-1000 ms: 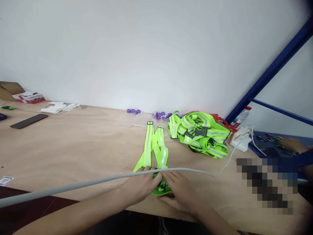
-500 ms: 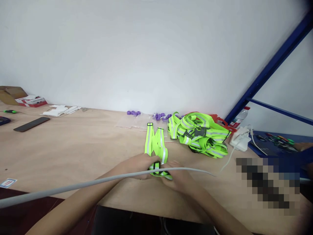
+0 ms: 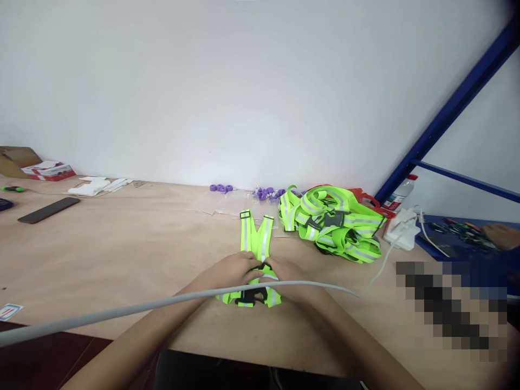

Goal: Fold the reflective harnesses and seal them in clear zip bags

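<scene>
A lime-green reflective strap harness (image 3: 264, 238) lies on the wooden table in front of me, its two straps with black sliders pointing toward the wall. My left hand (image 3: 238, 269) grips its middle from the left, and my right hand (image 3: 284, 275) grips it from the right, close to a black fitting. Below the fingers, the folded lower part shows a black buckle (image 3: 252, 295). A blurred grey cable (image 3: 182, 297) crosses in front of both hands and partly hides them. To the right lies a tangled pile of similar green straps (image 3: 333, 222).
Purple rings (image 3: 266, 193) and clear plastic bags (image 3: 219, 203) lie by the wall. On the right are a white adapter (image 3: 402, 230), a bottle (image 3: 402, 192) and another person's hand (image 3: 504, 235). A dark flat bar (image 3: 49, 210) and a red-white box (image 3: 49, 170) sit left.
The harness's lower part has spread out below my hands, exposing the black buckle. Its two upper straps now form a wider V. Both hands have shifted slightly and hold nearer the middle.
</scene>
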Tool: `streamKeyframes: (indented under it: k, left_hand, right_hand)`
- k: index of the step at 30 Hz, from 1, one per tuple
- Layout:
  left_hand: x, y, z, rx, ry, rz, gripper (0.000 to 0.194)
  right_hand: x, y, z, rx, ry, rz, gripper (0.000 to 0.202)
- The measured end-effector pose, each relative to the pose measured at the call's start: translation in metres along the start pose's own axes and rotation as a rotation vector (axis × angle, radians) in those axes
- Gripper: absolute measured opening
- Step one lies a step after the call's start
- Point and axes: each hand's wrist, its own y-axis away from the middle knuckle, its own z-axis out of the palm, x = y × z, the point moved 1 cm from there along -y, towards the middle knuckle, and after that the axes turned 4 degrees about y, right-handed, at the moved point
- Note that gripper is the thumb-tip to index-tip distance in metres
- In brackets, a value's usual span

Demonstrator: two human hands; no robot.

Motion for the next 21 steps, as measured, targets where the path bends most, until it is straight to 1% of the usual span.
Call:
streamKeyframes:
  k: [2,4,7,10,12,14,15,17,19,21]
  left_hand:
    - [-0.001,0.004,0.009,0.049,-0.098,-0.002,0.030]
    - [-0.002,0.008,0.018,0.097,-0.181,-0.011,0.032]
    - [-0.005,0.011,0.028,0.159,-0.247,0.002,0.023]
    - [-0.007,0.014,0.030,0.215,-0.146,0.025,0.017]
    - [-0.007,0.019,0.028,0.312,-0.067,-0.038,0.023]
    - [-0.008,0.025,0.027,0.392,-0.062,-0.131,0.031]
    - [-0.008,0.028,0.027,0.400,-0.073,-0.166,0.033]
    - [-0.008,0.033,0.029,0.365,-0.067,-0.191,0.030]
    - [-0.008,0.036,0.029,0.346,0.000,-0.169,0.030]
    - [-0.009,0.035,0.027,0.380,0.107,-0.163,0.034]
  right_hand:
    - [0.000,0.002,0.007,0.071,0.101,0.006,0.020]
    - [0.001,0.006,0.014,0.121,0.188,-0.032,0.021]
    - [0.004,0.010,0.022,0.204,0.233,-0.070,0.028]
    - [0.008,0.012,0.026,0.244,0.117,-0.004,0.033]
    - [0.010,0.012,0.026,0.242,-0.004,0.089,0.032]
    - [0.011,0.013,0.024,0.247,-0.103,0.153,0.027]
    - [0.011,0.013,0.023,0.257,-0.139,0.148,0.025]
    - [0.011,0.014,0.021,0.286,-0.189,0.080,0.021]
    - [0.010,0.015,0.019,0.302,-0.211,-0.004,0.020]
    - [0.009,0.016,0.018,0.294,-0.219,-0.057,0.020]
